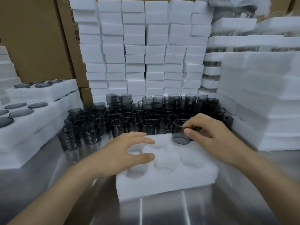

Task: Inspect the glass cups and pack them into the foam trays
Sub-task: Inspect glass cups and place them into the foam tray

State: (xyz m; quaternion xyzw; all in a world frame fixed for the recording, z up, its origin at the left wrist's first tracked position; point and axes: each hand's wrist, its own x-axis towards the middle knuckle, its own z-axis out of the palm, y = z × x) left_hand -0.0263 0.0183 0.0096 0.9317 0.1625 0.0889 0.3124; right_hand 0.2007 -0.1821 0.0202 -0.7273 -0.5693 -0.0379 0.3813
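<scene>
Right hand [209, 132] pinches a smoky cup [180, 133], hiding its handle; left hand [125, 151] spread on foam tray [170, 181].

The table [162, 211] is brushed metal with a soft sheen. The foam tray [165, 181] is white, matt and finely grained. The glass cups [134, 125] are smoky grey, transparent and glossy. Brown matt cardboard boxes [32, 38] stand behind.
</scene>
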